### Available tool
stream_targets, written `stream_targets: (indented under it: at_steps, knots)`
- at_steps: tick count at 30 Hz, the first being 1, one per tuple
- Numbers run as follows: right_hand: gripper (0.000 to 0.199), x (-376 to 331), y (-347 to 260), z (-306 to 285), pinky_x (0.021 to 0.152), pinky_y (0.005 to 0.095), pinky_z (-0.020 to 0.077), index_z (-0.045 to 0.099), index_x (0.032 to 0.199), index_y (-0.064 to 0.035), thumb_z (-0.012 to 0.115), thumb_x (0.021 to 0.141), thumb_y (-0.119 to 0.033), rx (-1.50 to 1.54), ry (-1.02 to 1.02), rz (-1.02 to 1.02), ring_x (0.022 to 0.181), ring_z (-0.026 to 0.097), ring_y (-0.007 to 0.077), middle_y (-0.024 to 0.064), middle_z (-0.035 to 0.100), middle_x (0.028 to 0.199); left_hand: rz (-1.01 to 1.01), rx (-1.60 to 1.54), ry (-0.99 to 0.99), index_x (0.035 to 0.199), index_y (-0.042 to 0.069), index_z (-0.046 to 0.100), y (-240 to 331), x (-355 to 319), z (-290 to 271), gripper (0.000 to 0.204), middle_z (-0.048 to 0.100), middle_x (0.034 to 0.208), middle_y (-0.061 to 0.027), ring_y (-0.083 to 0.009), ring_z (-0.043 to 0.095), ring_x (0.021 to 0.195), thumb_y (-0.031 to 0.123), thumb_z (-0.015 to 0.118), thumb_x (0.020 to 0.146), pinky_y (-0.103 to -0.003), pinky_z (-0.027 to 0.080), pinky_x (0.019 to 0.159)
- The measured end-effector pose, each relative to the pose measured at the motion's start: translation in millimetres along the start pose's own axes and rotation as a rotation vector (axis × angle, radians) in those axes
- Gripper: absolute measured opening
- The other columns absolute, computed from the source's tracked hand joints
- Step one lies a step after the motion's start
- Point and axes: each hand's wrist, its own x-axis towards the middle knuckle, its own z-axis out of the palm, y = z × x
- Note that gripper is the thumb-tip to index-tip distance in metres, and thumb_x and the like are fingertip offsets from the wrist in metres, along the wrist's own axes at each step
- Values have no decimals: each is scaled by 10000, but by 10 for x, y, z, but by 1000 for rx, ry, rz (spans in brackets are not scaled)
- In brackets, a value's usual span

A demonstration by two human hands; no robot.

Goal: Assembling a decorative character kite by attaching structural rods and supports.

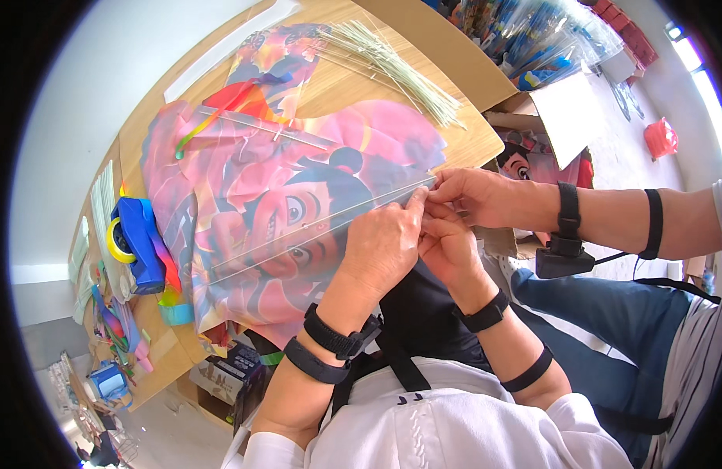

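A thin, pink printed kite (294,195) with a big cartoon face spreads over the table, its right corner reaching my hands. Long pale rods (322,227) run slantwise across it toward that corner. My left hand (383,244) is closed on the kite's corner, its index finger laid along the rod end. Close beside it, my right hand (450,248) pinches the same corner from below. Another person's hand (474,195) comes in from the right and grips the tip there. The fingertips overlap, so the exact spot each one holds is hidden.
A bundle of pale sticks (392,66) lies on the table's far side. To the left sit a blue tape dispenser (142,246) and colourful ribbons (114,320). An open cardboard box (525,117) stands right of the table, and the other person's legs (603,313) are near my right side.
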Motion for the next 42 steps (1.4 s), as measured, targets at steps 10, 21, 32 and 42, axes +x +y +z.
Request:
stream_targets:
  at_steps: [10, 21, 32, 42]
  knots:
    - [273, 8, 15, -16, 911, 319, 532, 610, 1180, 20, 557, 913, 37, -20, -53, -21, 1069, 636, 193, 79, 649, 1158, 49, 169, -6, 1314, 61, 595, -27, 16, -9, 479, 655, 769, -171, -355, 677, 725, 40, 556, 838, -438, 545, 618]
    - [189, -9, 59, -44, 886, 308, 532, 643, 1092, -12, 574, 919, 21, -45, -58, -19, 1021, 629, 149, 29, 644, 1094, 22, 162, -12, 1307, 61, 582, 37, -44, -23, 487, 649, 749, -164, -354, 674, 700, 43, 568, 820, -443, 543, 612]
    - [102, -97, -4, 143, 837, 376, 606, 619, 1041, 0, 586, 954, -40, -80, 108, 68, 949, 720, 311, 159, 699, 1041, 140, -53, 270, 1256, 3, 582, -363, 139, -140, 434, 600, 1225, -194, -378, 527, 1207, 12, 605, 823, -456, 430, 1022]
    - [201, -151, 23, 171, 816, 346, 609, 668, 1126, 6, 614, 959, -94, -234, 135, 59, 944, 724, 277, 145, 711, 1063, 96, -333, -488, 1240, 12, 607, -659, 723, -179, 629, 645, 1148, -136, -249, 601, 1092, 148, 800, 658, -374, 478, 952]
